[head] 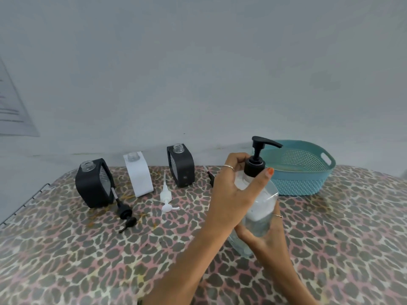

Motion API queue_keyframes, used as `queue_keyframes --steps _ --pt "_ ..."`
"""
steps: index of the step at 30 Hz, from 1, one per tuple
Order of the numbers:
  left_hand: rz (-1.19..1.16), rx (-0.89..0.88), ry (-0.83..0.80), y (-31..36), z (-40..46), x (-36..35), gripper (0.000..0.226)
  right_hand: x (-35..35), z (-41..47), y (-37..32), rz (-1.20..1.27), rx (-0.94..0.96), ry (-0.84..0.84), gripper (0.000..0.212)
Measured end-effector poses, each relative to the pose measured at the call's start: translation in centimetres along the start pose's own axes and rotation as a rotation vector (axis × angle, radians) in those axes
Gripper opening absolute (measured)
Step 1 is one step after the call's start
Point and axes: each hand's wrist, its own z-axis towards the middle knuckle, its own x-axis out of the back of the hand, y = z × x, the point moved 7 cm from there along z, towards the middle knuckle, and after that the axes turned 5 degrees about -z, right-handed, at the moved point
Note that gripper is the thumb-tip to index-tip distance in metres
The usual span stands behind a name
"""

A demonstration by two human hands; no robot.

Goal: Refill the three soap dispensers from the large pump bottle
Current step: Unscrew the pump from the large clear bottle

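Gripping the large pump bottle [257,208]: left hand [233,194] at collar, right hand [262,236] underneath.

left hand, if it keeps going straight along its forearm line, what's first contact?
Probably the teal basket: the left hand points up-right, gripping the pump collar of the large pump bottle. Depth unclear; it might pass in front.

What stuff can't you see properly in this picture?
Head view only:
- Third pump: mostly hidden behind the left hand.
- Large pump bottle: soap level unclear; both hands cover it, the right hand underneath.
- Dispenser contents: too small to tell.
- Paper on wall: blurred, cut off by the left edge.
- Basket floor: partly hidden by its rim.
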Motion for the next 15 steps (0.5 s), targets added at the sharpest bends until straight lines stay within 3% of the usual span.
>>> queue_keyframes --steps 3,10,15 --pt "0.01 -0.003 0.011 0.01 0.14 -0.1 0.023 0.02 -0.1 0.04 -0.008 -0.016 0.0 0.081" --pt "0.046 0.008 -0.13 -0.02 -0.2 0.4 0.033 0.11 -0.04 -0.08 -0.028 0.007 -0.004 0.079" --pt "0.006 -0.011 -0.072 0.23 -0.11 0.41 0.024 0.08 0.03 0.22 -0.041 0.018 0.011 0.084"
